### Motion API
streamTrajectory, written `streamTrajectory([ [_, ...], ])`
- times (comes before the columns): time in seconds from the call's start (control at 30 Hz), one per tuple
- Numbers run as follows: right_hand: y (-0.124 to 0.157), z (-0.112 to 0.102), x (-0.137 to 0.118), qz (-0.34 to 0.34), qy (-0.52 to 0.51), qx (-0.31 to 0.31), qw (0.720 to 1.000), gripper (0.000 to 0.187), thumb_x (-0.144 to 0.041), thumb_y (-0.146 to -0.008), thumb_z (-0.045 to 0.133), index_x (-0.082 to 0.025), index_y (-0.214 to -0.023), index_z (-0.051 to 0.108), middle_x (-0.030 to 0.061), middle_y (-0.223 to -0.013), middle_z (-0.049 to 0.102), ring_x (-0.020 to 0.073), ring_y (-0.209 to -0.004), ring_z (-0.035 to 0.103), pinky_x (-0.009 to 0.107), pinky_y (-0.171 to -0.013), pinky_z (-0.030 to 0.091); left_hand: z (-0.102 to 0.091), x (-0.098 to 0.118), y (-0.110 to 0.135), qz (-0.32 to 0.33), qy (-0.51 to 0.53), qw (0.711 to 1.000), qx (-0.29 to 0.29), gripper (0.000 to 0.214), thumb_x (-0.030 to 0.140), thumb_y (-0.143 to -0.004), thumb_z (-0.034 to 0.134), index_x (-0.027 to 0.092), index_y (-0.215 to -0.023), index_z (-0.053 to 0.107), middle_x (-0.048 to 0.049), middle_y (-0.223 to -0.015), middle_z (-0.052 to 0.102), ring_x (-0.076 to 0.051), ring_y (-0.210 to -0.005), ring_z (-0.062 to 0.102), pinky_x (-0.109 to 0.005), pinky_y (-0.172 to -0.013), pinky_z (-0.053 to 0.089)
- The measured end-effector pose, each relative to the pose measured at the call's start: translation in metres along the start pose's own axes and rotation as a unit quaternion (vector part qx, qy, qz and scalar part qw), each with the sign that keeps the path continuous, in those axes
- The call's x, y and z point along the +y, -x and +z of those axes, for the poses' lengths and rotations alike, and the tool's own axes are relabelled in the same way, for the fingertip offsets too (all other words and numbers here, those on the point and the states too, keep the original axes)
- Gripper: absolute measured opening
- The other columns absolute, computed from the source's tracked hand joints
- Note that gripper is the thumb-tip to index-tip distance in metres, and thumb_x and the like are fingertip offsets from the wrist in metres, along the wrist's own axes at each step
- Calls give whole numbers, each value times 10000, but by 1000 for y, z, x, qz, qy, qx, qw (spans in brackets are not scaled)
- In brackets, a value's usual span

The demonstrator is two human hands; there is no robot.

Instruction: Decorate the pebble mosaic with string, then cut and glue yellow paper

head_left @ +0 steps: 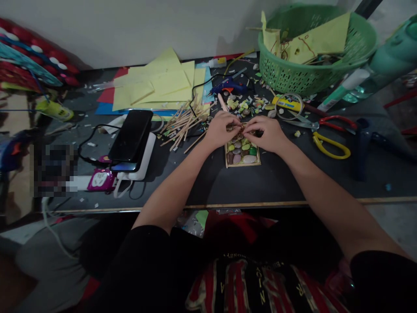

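Note:
A small wood-edged panel point(243, 164) lies on the dark table in front of me, its lower half covered with smooth pebbles point(240, 152) in green, brown, purple and white. Over its upper part, my left hand point(223, 128) and my right hand point(265, 132) meet, fingertips pinched together almost touching. Something small and brownish shows between the fingertips, too small to name. The top of the panel is partly hidden by my fingers. Left of my left hand lies a loose pile of thin wooden sticks point(182, 124).
Yellow paper sheets point(159, 82), a blue glue gun point(232, 86) and scattered scraps lie behind. A green basket point(293, 74) stands back right, near red-handled scissors point(335, 121) and a yellow ring handle point(330, 148). A black phone point(132, 134) rests on a white device at left.

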State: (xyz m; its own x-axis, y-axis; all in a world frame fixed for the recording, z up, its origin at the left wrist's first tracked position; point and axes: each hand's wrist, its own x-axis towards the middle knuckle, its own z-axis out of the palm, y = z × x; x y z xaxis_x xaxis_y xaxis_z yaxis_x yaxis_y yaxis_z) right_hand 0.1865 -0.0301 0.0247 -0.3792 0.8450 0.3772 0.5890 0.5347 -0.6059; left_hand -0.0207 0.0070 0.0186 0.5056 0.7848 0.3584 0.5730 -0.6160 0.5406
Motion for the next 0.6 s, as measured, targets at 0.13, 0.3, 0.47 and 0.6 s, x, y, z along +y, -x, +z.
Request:
streamTrajectory([
  [0.13, 3, 2, 3, -24, 23, -23, 999, 153, -336, -833, 666, -256, -825, 796, 58, -966, 712, 239, -921, 650, 430, -872, 502, -6, -4, -1, 58, 70, 992, -87, 111, 303, -836, 671, 236, -818, 757, -29, -1043, 767, -190, -1050, 656, -423, -1067, 432],
  [0.3, 5, 3, 1, -42, 52, -22, 997, 179, -321, -862, 627, -246, -838, 788, 66, -984, 711, 249, -948, 635, 434, -884, 494, -13, -9, 0, 45, 66, 992, -100, 113, 304, -840, 692, 243, -847, 786, -45, -1097, 755, -210, -1100, 634, -444, -1063, 436],
  [0.47, 4, 5, 3, -12, 51, 12, 999, 167, -333, -862, 639, -235, -846, 772, 75, -1000, 699, 250, -966, 633, 437, -894, 500, -22, -15, 1, 23, 38, 993, -108, 65, 281, -788, 743, 250, -829, 783, -30, -1103, 743, -219, -1143, 609, -447, -1087, 433],
  [0.6, 4, 9, 2, -11, 54, -11, 998, 192, -405, -847, 684, -245, -900, 775, 78, -1049, 689, 263, -1009, 624, 453, -921, 496, -24, -15, 1, 1, 41, 993, -114, 58, 300, -752, 780, 247, -772, 767, -35, -1058, 741, -223, -1126, 620, -448, -1077, 444],
])
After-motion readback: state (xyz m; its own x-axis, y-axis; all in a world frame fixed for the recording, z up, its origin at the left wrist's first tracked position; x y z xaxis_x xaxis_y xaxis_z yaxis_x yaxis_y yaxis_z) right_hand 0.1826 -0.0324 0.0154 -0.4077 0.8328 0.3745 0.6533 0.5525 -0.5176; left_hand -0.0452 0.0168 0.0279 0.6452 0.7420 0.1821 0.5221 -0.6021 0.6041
